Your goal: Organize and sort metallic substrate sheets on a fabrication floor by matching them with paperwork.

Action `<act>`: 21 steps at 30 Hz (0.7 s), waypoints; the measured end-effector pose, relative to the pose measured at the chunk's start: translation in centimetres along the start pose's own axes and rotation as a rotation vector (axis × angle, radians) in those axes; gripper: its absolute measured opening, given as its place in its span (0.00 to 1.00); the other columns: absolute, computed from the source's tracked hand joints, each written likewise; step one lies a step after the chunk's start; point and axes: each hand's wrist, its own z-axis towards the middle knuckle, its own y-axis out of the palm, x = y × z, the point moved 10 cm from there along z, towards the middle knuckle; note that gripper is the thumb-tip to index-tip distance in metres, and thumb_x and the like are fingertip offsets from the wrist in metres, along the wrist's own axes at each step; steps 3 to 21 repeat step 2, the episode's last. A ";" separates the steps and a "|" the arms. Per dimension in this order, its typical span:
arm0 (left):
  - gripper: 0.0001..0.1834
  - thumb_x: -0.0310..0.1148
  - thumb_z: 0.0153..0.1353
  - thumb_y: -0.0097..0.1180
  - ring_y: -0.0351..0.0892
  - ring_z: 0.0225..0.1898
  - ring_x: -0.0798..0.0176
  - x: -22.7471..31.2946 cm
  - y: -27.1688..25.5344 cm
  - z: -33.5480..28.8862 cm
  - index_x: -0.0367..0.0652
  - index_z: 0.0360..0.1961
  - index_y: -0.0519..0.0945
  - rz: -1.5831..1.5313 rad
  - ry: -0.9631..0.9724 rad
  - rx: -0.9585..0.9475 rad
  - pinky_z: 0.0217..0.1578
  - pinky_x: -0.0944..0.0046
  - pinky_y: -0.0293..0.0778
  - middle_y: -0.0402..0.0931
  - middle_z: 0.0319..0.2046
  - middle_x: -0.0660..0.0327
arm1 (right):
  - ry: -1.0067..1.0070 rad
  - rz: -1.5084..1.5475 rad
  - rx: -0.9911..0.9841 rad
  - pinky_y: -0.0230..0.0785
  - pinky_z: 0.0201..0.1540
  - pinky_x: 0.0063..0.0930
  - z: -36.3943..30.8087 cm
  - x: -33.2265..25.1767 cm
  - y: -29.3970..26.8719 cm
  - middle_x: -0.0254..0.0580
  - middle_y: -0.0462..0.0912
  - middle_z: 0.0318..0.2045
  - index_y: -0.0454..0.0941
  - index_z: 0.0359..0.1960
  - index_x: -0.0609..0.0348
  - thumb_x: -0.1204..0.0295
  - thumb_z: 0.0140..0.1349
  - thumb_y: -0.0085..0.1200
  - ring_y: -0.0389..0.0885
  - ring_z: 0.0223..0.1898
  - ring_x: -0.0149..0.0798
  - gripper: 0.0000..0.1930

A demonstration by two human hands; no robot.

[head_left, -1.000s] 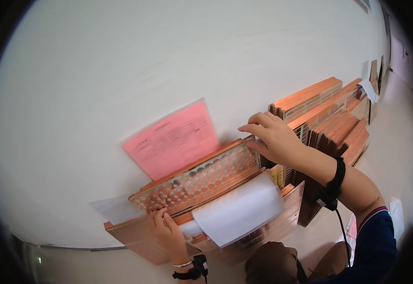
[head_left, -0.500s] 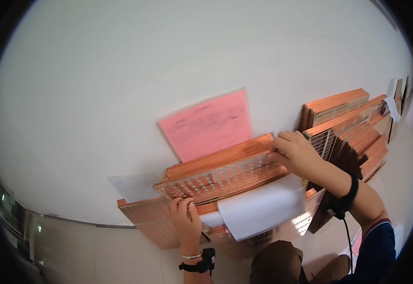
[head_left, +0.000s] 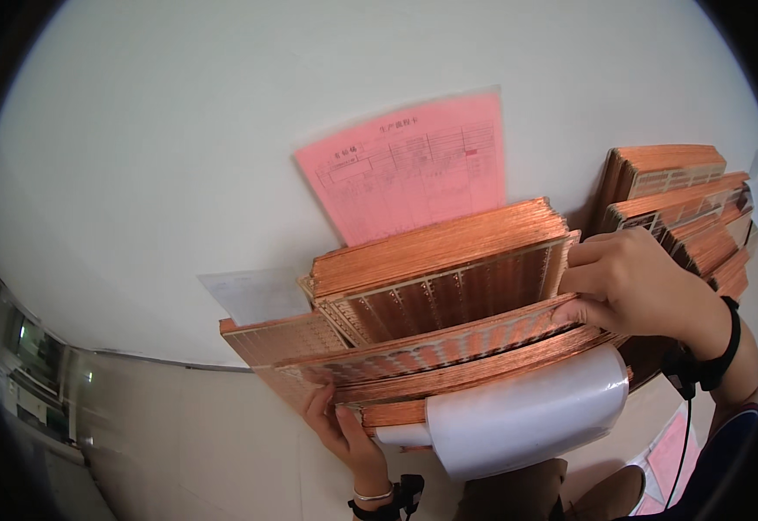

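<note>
Copper-edged circuit board panels stand on edge in a thick stack (head_left: 435, 247) in front of me. Several front panels (head_left: 448, 343) lean toward me, leaving a V-shaped gap behind them. My right hand (head_left: 631, 282) grips their right end, its thumb on the front panel and its fingers in the gap at the stack's edge. At the lower left corner, my left hand (head_left: 344, 430) is closed around the leaning panels' edge; its fingertips are slightly blurred. A white sheet (head_left: 527, 412) in a glossy sleeve drapes over the nearest panels.
A pink printed sheet (head_left: 405, 165) stands behind the stack against the white wall (head_left: 223, 130). More panels (head_left: 674, 182) lean at the right. A pale sheet (head_left: 253, 300) pokes up at the left. Pink papers (head_left: 670, 451) lie on the floor at lower right.
The front panels have tipped toward me, and the gap behind them has opened. My right hand has come nearer with their right end; my left hand has shifted slightly down.
</note>
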 end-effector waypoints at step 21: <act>0.15 0.35 0.68 0.38 0.64 0.52 0.60 -0.4 -0.2 -0.3 0.35 0.48 0.68 0.011 -0.022 -0.002 0.56 0.60 0.58 0.65 0.48 0.56 | -0.040 0.164 -0.060 0.66 0.24 0.34 -0.1 0.0 1.0 0.39 0.73 0.18 0.76 0.20 0.57 0.59 0.53 0.58 0.76 0.22 0.43 0.15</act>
